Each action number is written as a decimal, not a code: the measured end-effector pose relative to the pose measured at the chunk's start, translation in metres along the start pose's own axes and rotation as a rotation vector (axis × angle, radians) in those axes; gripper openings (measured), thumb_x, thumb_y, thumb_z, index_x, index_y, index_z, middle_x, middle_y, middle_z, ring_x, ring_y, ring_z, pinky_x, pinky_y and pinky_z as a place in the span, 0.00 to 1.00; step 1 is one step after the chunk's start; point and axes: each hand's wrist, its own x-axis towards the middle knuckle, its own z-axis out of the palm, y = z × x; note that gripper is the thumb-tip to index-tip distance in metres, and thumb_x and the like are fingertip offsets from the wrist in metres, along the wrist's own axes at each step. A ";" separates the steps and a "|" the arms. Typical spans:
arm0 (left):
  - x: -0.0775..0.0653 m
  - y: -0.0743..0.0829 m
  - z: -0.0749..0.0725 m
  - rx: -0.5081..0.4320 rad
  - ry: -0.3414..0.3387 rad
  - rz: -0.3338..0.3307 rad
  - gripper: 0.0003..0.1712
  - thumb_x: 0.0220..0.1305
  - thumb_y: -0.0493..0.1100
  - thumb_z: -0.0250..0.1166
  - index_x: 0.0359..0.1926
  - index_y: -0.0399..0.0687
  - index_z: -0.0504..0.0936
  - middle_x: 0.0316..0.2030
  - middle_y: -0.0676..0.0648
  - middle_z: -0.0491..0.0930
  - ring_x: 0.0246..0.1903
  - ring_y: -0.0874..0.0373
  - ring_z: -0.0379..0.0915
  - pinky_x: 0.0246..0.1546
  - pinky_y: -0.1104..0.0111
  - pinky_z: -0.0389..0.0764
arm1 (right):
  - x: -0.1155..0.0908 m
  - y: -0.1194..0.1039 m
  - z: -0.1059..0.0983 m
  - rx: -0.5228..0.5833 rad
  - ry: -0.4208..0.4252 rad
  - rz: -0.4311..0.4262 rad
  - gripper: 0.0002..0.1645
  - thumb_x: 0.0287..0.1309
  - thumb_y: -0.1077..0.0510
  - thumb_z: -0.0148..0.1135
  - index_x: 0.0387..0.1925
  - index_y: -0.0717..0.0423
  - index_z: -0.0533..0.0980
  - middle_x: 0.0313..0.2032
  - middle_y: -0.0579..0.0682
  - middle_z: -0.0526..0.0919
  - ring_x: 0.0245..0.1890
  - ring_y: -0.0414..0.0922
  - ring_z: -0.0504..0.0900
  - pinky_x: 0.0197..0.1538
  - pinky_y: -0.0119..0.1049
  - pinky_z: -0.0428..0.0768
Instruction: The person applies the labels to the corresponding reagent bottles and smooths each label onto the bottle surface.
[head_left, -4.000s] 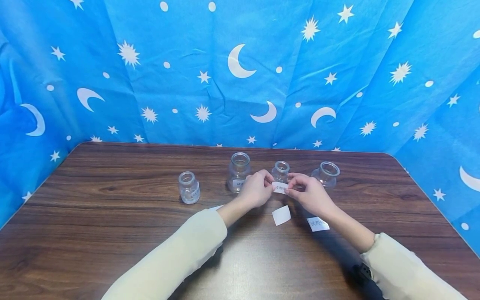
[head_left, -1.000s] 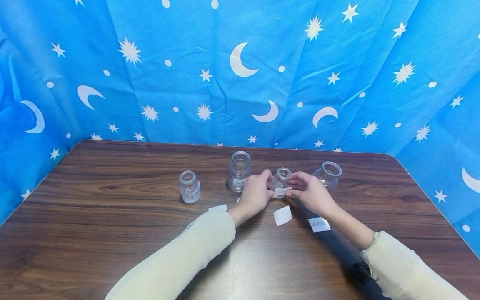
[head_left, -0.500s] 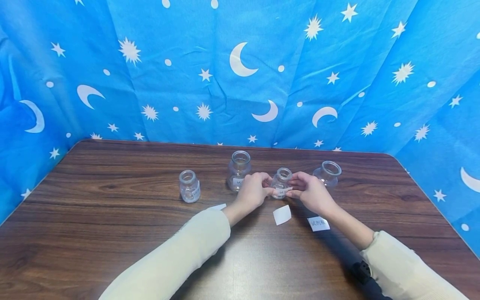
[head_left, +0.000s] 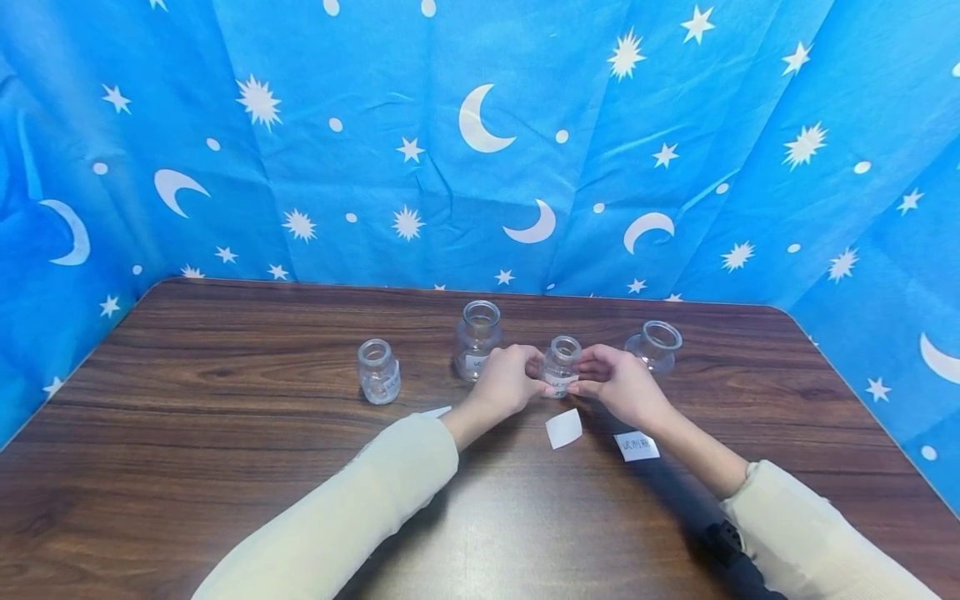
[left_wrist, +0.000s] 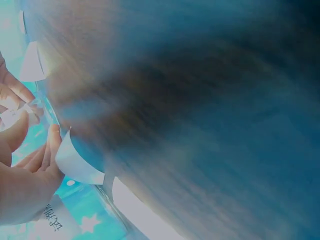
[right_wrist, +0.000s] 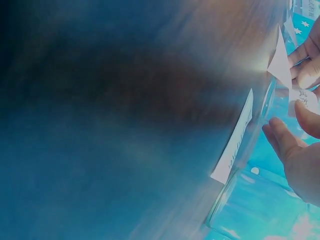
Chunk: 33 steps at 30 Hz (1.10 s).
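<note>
A: Where is the small clear glass bottle [head_left: 562, 358], pls?

B: Upright, approx. mid of the brown wood-grain worktop [head_left: 487, 533]; if its base touches, I can't tell. The left hand [head_left: 512, 381] grips its left side, the right hand [head_left: 626, 390] its right, w/ 2 thumbs at the white paper label [head_left: 561, 382] on its front.

A: What could go wrong?

B: IMO the label may crease or sit crooked, if the thumbs press unevenly. Also smooth glass could slip, & the left hand, near the taller clear glass bottle [head_left: 478, 333], might knock it.
</note>
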 end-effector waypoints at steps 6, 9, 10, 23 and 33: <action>0.001 0.002 0.004 0.063 -0.014 -0.010 0.26 0.48 0.43 0.70 0.51 0.44 0.77 0.40 0.48 0.82 0.44 0.57 0.77 0.46 0.68 0.73 | 0.000 0.003 0.001 -0.034 -0.015 -0.056 0.17 0.45 0.67 0.68 0.39 0.68 0.73 0.34 0.60 0.82 0.37 0.54 0.82 0.38 0.41 0.79; 0.002 0.001 0.004 0.060 -0.021 -0.013 0.26 0.48 0.42 0.71 0.51 0.45 0.78 0.40 0.49 0.82 0.44 0.58 0.77 0.46 0.68 0.72 | 0.000 0.005 0.003 -0.068 0.000 -0.082 0.16 0.43 0.68 0.68 0.37 0.66 0.74 0.32 0.57 0.82 0.35 0.52 0.82 0.36 0.40 0.79; 0.002 0.001 0.004 0.053 -0.023 -0.014 0.25 0.48 0.42 0.71 0.51 0.45 0.78 0.40 0.49 0.82 0.44 0.58 0.77 0.46 0.68 0.72 | 0.000 0.005 0.004 -0.076 0.006 -0.089 0.16 0.43 0.68 0.69 0.36 0.66 0.74 0.31 0.56 0.82 0.34 0.51 0.82 0.35 0.40 0.79; 0.003 0.000 0.002 0.002 -0.030 -0.028 0.26 0.49 0.42 0.70 0.52 0.46 0.78 0.41 0.49 0.82 0.46 0.58 0.75 0.48 0.67 0.72 | 0.002 0.005 -0.003 -0.131 -0.049 -0.097 0.13 0.49 0.62 0.66 0.37 0.65 0.78 0.31 0.53 0.83 0.33 0.47 0.81 0.35 0.39 0.78; 0.003 0.001 0.003 0.031 -0.008 -0.045 0.27 0.50 0.43 0.70 0.53 0.47 0.77 0.42 0.50 0.82 0.46 0.57 0.75 0.47 0.67 0.72 | 0.002 0.001 -0.011 -0.139 -0.136 -0.064 0.18 0.60 0.54 0.57 0.44 0.65 0.77 0.28 0.49 0.83 0.30 0.42 0.79 0.36 0.41 0.77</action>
